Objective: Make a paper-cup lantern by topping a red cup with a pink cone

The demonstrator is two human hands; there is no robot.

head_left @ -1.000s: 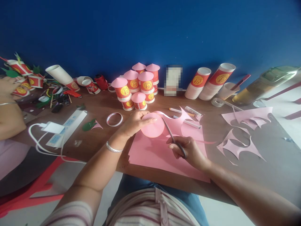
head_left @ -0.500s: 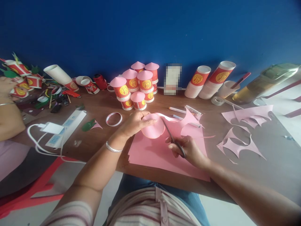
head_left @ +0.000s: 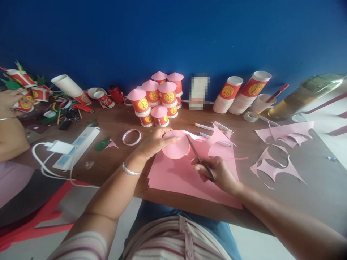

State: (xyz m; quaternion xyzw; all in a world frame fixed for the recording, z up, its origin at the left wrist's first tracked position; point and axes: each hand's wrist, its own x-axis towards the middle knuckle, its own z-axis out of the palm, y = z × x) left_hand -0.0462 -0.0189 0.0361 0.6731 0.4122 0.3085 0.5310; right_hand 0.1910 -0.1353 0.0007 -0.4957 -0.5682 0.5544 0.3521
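While the left hand (head_left: 154, 142) pinches the disc (head_left: 175, 148) near its edge, probably to steady it, the right hand (head_left: 221, 175) has its fingers curled round the scissors (head_left: 200, 159), blades right by the rim. Both are over pink sheets (head_left: 181, 177); scraps (head_left: 273, 169) sit off right, out of the way I guess.

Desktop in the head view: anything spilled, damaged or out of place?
No spill or damage stands out. The pixelated patch looks odd, hiding whatever is there; loose pink offcuts at the right look like ordinary cutting waste.
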